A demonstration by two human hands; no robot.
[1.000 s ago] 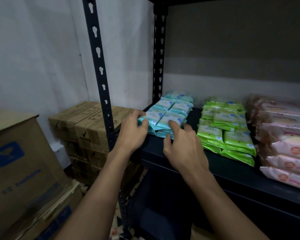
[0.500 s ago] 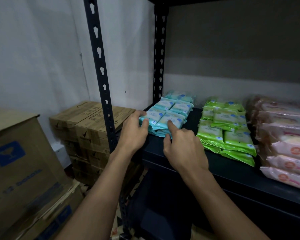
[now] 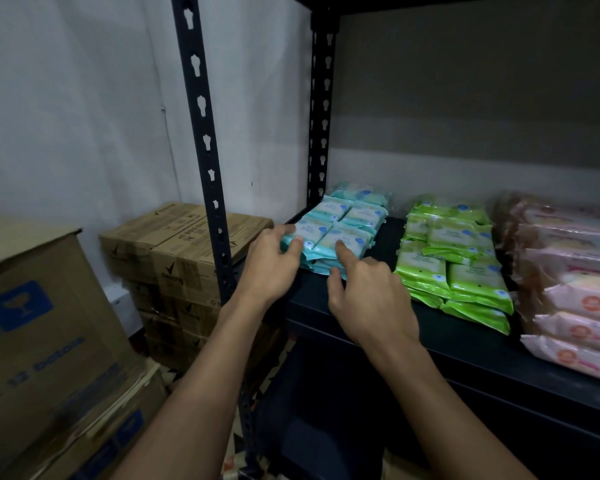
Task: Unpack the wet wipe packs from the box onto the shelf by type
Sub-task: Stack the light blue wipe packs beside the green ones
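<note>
Teal wet wipe packs [image 3: 349,223] lie stacked at the left end of the dark shelf [image 3: 388,327]. To their right sit stacks of green packs [image 3: 458,261] and pink packs [image 3: 575,289]. My left hand [image 3: 269,268] rests against the front left corner of the teal stack, fingertips touching the top pack. My right hand [image 3: 368,296] lies at the stack's front: its index finger presses on the top front pack, its thumb touches the stack's lower edge, and the other fingers are curled. Neither hand lifts a pack.
A perforated black upright [image 3: 205,150] stands just left of my left hand, a second one [image 3: 321,109] at the shelf's back corner. Brown cartons [image 3: 184,258] are stacked by the wall at the left. A large carton with blue print [image 3: 32,323] stands nearer.
My right hand has drawn its fingers in, leaving only the index finger on the top teal pack. My left hand has stayed at the stack's corner.
</note>
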